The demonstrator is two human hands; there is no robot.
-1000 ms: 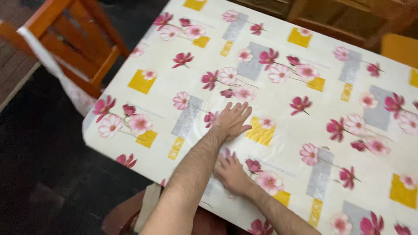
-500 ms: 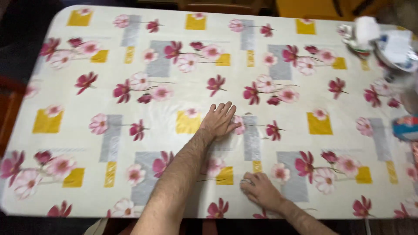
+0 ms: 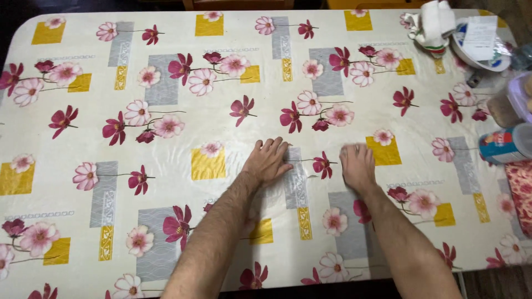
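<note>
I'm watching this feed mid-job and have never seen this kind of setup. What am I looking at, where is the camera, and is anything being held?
There is no machine here: these are a person's two bare arms, seen from a camera worn on their head and looking down. That is the only view.

The left hand and the right hand both lie flat, palms down, on a tablecloth that covers the table. The cloth is cream with pink and red flowers and yellow and grey patches. The hands are apart, side by side near the middle. Neither holds anything.

At the far right edge stands a small cluster of things: a white bowl with a paper slip in it, a white bundle beside it, a blue and red container lying on its side, and a clear tub, partly cut off by the picture's edge.
</note>
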